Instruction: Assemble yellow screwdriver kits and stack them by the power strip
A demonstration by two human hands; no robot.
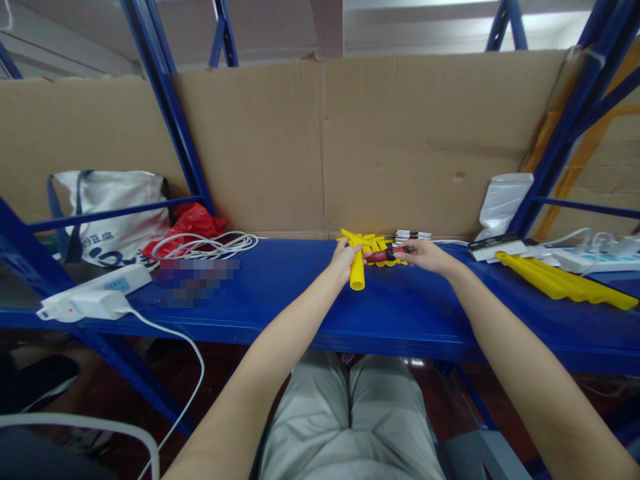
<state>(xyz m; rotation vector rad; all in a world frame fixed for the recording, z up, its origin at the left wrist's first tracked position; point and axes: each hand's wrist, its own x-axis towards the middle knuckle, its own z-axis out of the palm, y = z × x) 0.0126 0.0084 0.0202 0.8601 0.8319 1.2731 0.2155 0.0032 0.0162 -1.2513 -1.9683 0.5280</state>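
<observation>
A yellow tube [357,275] points toward me over the blue shelf, with the fingers of my left hand [343,260] closed around it. My right hand [424,257] grips a dark red and black stick-like tool [382,256], whose exact kind is too small to make out. The tool's left end meets or lies very near the tube by my left fingers; I cannot tell which. Just behind both hands, several more yellow tubes [376,240] lie on the shelf, partly hidden by the hands and the tool.
More yellow tubes [560,277] lie at the right beside a small box [496,247] and a white power strip [595,260]. On the left are a white power strip [110,285], coiled cable [210,245], a red bag [195,223] and a cloth bag [115,213]. Cardboard [320,147] walls the back.
</observation>
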